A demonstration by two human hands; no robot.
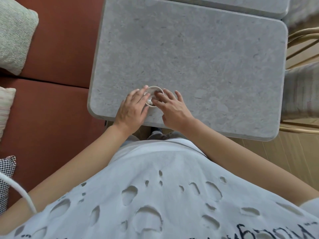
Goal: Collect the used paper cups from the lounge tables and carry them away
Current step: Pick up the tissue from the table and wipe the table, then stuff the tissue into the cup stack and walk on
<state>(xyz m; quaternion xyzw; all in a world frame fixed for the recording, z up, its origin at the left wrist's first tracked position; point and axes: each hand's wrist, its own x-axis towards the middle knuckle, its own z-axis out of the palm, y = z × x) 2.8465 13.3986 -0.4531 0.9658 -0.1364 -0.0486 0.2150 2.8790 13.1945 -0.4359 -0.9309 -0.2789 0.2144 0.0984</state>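
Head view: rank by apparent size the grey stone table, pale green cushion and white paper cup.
1. Grey stone table
2. Pale green cushion, partly out of frame
3. White paper cup

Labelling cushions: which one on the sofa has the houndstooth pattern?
The nearest cushion, at the lower left edge beside the white cable; the two farther ones are pale woven fabric.

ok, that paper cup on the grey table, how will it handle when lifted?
The paper cup is probably light and easily crushed: thin white walls. It seems to hold only crumpled tissue, so spilling looks unlikely. Left hand and right hand flank it.
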